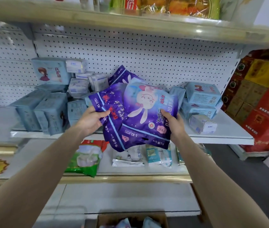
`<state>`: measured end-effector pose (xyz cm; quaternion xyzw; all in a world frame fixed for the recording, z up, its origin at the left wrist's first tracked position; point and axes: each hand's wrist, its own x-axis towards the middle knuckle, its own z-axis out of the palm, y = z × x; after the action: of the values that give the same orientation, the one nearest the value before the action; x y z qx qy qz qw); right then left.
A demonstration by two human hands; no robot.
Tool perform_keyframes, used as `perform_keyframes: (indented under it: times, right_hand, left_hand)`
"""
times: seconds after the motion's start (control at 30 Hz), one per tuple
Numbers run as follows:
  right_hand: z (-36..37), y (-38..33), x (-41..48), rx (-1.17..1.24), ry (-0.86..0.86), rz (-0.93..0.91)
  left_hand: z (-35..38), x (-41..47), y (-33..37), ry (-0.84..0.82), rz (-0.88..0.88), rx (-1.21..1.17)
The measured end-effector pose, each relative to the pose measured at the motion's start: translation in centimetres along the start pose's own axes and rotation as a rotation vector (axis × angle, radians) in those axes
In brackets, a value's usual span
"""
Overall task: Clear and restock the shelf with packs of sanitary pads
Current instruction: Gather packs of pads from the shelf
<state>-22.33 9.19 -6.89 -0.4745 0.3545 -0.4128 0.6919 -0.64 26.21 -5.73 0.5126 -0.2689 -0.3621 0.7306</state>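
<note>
We hold the purple packs at frame centre, over the front edge of the shelf: left hand grips one pack's edge, right hand clasps another. Keep the fan squared and supported underneath; glossy, soft film pouches probably slide apart. Blocky pale-blue packs flank them.
</note>
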Motion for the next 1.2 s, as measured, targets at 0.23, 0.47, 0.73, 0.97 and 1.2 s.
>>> perform_keyframes:
  times: [0.23,0.47,0.73,0.97,1.2]
  right_hand:
    - [-0.9,1.3,-2.7,0.045,-0.103,0.081]
    - [-4.2,3.2,-4.9,0.051,-0.172,0.139]
    - [-11.2,6.1,-8.1,-0.064,-0.132,0.190]
    - [-15.4,10.9,-11.5,-0.108,-0.046,0.302]
    - [-17.9,15.4,-12.4,-0.197,0.019,0.404]
  left_hand:
    - [-1.2,-4.0,-0.2,-0.086,-0.048,0.008]
    - [1.0,-7.6,-2.2,-0.106,-0.075,0.009]
    - [3.8,-13.0,-8.8,-0.047,-0.214,0.025]
    - [3.2,-16.8,-16.5,-0.002,-0.325,-0.014]
    - [1.7,-19.1,-22.0,0.071,-0.430,0.029]
